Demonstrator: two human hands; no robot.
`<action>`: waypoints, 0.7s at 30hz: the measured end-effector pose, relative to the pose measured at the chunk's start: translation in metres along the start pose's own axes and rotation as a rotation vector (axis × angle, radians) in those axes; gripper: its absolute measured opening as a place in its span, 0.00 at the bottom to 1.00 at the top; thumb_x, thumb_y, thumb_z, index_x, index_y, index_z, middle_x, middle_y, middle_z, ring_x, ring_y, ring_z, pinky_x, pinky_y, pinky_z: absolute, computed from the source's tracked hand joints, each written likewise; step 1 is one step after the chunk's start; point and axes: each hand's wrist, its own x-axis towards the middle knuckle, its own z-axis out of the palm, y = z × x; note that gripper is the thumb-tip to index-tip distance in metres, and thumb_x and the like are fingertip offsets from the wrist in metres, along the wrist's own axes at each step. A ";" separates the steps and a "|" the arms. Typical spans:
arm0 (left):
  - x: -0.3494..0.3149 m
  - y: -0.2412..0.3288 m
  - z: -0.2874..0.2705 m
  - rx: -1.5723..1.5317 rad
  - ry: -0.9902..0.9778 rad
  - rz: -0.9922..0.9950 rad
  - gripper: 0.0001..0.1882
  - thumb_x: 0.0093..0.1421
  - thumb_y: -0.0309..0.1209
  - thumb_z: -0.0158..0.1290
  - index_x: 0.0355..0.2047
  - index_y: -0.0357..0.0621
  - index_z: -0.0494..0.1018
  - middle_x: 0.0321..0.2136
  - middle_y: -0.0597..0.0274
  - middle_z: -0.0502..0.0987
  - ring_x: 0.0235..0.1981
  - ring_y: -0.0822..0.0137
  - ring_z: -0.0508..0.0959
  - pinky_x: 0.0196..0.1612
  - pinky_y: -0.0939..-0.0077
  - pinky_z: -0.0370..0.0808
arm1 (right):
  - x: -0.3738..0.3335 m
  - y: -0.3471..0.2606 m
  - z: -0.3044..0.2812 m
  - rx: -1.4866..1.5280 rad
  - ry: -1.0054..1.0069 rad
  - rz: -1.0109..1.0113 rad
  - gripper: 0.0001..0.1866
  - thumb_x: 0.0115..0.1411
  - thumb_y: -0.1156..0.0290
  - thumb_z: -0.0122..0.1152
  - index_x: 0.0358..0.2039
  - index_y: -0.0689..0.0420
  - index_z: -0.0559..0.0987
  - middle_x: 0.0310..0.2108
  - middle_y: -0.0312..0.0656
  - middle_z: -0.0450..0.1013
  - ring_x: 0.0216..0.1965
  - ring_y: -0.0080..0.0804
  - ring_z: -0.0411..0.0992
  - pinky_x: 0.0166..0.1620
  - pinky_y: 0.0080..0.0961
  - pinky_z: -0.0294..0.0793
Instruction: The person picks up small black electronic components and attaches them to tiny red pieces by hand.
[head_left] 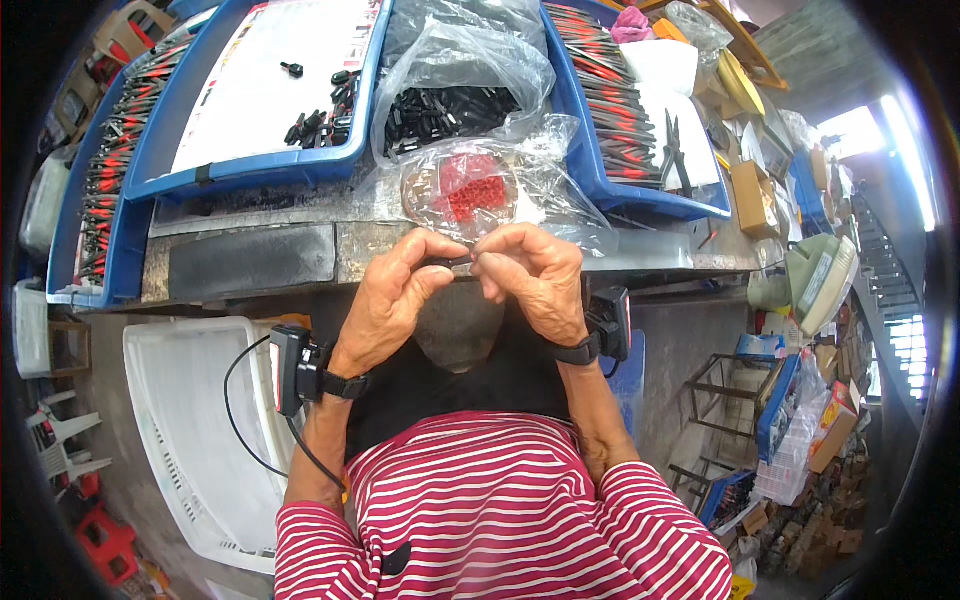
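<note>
Both hands were raised together just in front of the workbench edge [250, 262]. The left hand [392, 290] and right hand [535, 275] met fingertip to fingertip, each pinched shut on one end of a small dark part [458, 263] held level between them. The part was too small to tell its exact shape. Each wrist carried a black strapped device; a black cable [240, 410] looped down from the left one.

Just beyond the hands, on the bench, lay a clear plastic bag of small red pieces [468, 190]. Behind it sat a larger clear bag of black parts [445, 108], its mouth open. To the left stood a blue tray [255, 165] lined with a white sheet, a few black parts scattered on it. A second blue tray [110, 160] further left held rows of red-and-black pieces. To the right, another blue tray [650, 200] held more rows of the same, with a pair of pliers [672, 145] lying on a white sheet.

A white plastic crate [185, 440] stood on the floor at lower left. The person wore a red-and-white striped shirt [500, 510].
</note>
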 end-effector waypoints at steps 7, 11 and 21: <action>-0.006 0.005 -0.005 0.047 -0.053 -0.025 0.10 0.57 0.27 0.49 0.37 0.34 0.67 0.31 0.61 0.72 0.36 0.72 0.72 0.39 0.80 0.67 | -0.002 0.000 -0.005 -0.006 -0.096 0.054 0.06 0.54 0.77 0.55 0.32 0.64 0.73 0.25 0.37 0.72 0.22 0.16 0.69 0.23 0.10 0.68; -0.009 0.006 -0.005 0.079 -0.040 0.018 0.10 0.56 0.26 0.49 0.36 0.34 0.66 0.30 0.60 0.72 0.36 0.71 0.73 0.40 0.80 0.68 | -0.002 -0.003 -0.005 -0.019 -0.145 0.096 0.05 0.54 0.77 0.56 0.32 0.63 0.73 0.24 0.36 0.72 0.22 0.16 0.69 0.23 0.10 0.68; -0.017 0.008 0.009 0.160 0.065 0.035 0.10 0.51 0.21 0.52 0.33 0.34 0.64 0.27 0.51 0.72 0.30 0.58 0.76 0.32 0.76 0.71 | -0.006 -0.003 -0.006 -0.002 -0.118 0.159 0.05 0.51 0.81 0.56 0.31 0.64 0.73 0.23 0.40 0.71 0.19 0.19 0.68 0.20 0.12 0.66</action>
